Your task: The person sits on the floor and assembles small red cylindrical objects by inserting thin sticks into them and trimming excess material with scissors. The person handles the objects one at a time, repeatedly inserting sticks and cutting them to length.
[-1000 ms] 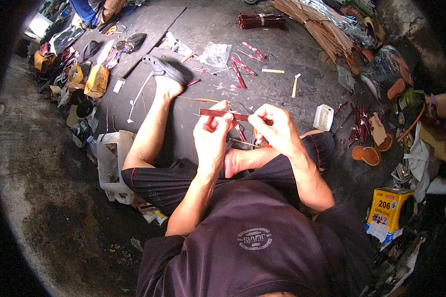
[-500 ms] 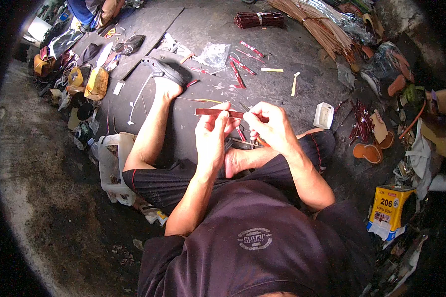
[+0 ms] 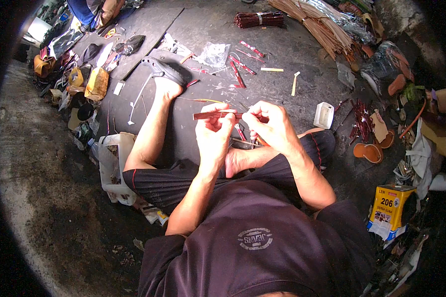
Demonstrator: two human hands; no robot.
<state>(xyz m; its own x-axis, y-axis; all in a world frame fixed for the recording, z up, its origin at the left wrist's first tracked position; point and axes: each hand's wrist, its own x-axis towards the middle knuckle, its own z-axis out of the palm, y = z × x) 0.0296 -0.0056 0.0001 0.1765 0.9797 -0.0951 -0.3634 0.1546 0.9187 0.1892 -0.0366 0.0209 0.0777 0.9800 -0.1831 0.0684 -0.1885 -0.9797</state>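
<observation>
A narrow dark red strip (image 3: 201, 117), smooth like leather or vinyl, stretches between my two hands above my lap. My left hand (image 3: 214, 129) pinches it near the middle with thumb and fingers, and its free end sticks out to the left. At the other end, my right hand (image 3: 268, 123) has thumb and fingertips closed on the strip, covering that tip. Under the right hand lies a partly hidden tool with an orange part (image 3: 262, 142); its kind cannot be made out.
Red strip pieces (image 3: 237, 74) and a clear plastic bag (image 3: 214, 54) lie ahead on the dark floor mat. Farther back are a tied dark red bundle (image 3: 259, 20) and long brown strips (image 3: 312, 27). A white tray (image 3: 323, 116) and yellow can (image 3: 390, 210) are rightward; another person (image 3: 91, 12) sits far left.
My left thumb has shifted slightly right along the strip, and the strip's left end has dipped a little. The right hand stays nearly in place.
</observation>
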